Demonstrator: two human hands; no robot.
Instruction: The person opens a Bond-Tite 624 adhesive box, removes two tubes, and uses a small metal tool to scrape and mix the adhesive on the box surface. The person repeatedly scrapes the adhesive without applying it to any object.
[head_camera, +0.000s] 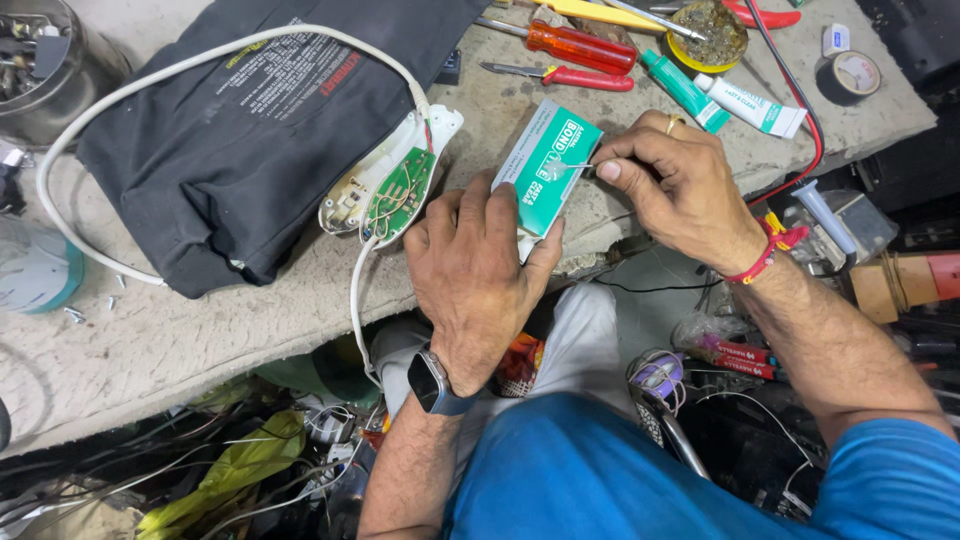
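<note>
Bare table (200, 320) lies open left of my left hand (475, 270), while the open circuit board (398, 195), black bag (250, 140) and screwdrivers (575, 55) crowd the far side above my right hand (675, 190).
</note>
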